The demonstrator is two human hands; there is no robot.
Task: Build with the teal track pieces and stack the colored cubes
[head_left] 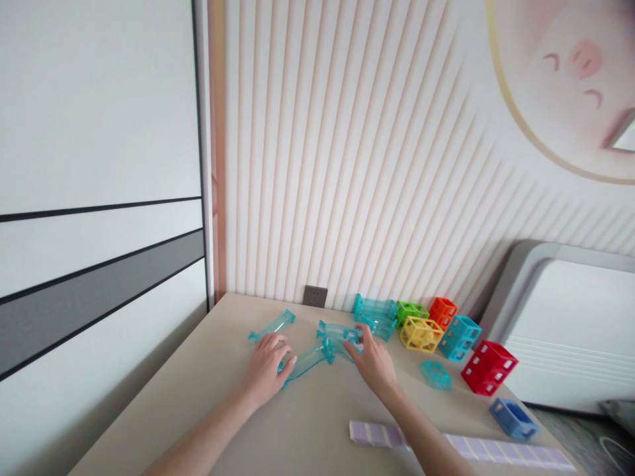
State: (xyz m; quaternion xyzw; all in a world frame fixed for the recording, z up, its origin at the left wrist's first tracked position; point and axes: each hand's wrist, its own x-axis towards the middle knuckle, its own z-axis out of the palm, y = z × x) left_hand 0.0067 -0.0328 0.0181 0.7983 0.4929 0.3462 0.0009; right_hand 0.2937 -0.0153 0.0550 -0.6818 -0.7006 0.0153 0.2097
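Note:
My left hand (268, 371) rests low over the table, thumb and fingers closed about the near left end of a translucent teal track piece (308, 361). That piece runs right and meets a second teal track piece (342, 346) at a flared connector. At the far end of the second piece, the thumb and forefinger of my right hand (373, 360) pinch its tip. Just behind lies another teal track piece (337, 328), partly covered by my right fingers. A loose straight teal piece (276, 326) lies beyond my left hand.
More teal track pieces (376, 309) lie by the wall. To the right stand green (413, 311), yellow (421, 334), orange (442, 312), teal (460, 337), red (489, 368) and blue (514, 418) blocks, with a teal wheel (435, 375). A lilac strip (506, 452) lies in front.

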